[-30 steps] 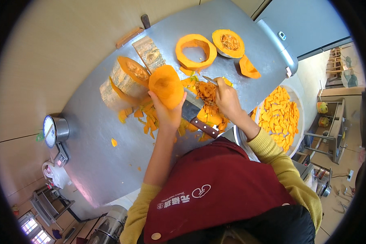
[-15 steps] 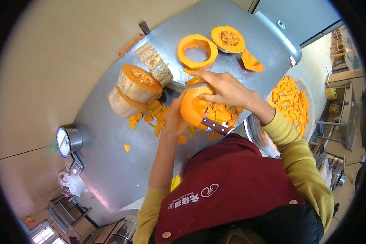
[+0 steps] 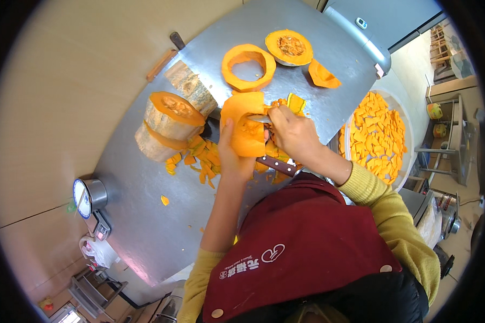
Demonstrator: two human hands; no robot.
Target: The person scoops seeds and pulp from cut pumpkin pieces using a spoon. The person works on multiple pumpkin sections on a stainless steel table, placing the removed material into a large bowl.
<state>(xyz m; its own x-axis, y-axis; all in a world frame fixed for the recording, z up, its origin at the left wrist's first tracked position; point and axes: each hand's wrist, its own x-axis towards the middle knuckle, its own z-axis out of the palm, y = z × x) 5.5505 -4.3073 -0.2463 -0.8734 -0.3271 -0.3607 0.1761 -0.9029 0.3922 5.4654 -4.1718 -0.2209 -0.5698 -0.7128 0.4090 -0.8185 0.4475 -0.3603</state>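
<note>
My left hand (image 3: 234, 149) holds a peeled orange pumpkin piece (image 3: 245, 141) over the table, its hollow turned toward my right hand. My right hand (image 3: 295, 133) is closed around a short, shiny metal utensil (image 3: 260, 118), whose end reaches into the hollow; its exact kind is unclear. Below them lies a knife, its brown riveted handle (image 3: 277, 165) pointing toward my apron and its blade mostly hidden. Pumpkin peelings (image 3: 203, 156) are heaped beside my left hand. Left of them lie unpeeled pumpkin chunks (image 3: 170, 119), one showing its seedy core.
On the metal table (image 3: 140, 199) are a peeled pumpkin ring (image 3: 228, 63), a seeded half (image 3: 307, 51) and a wedge (image 3: 323, 75). A white tub (image 3: 409, 161) of pumpkin pieces stands at the right. A metal pot (image 3: 97, 192) sits at the left edge.
The pumpkin piece has been turned, its hollow now facing right. My right hand has left its rim and now holds the metal utensil inside it. The view has shifted slightly.
</note>
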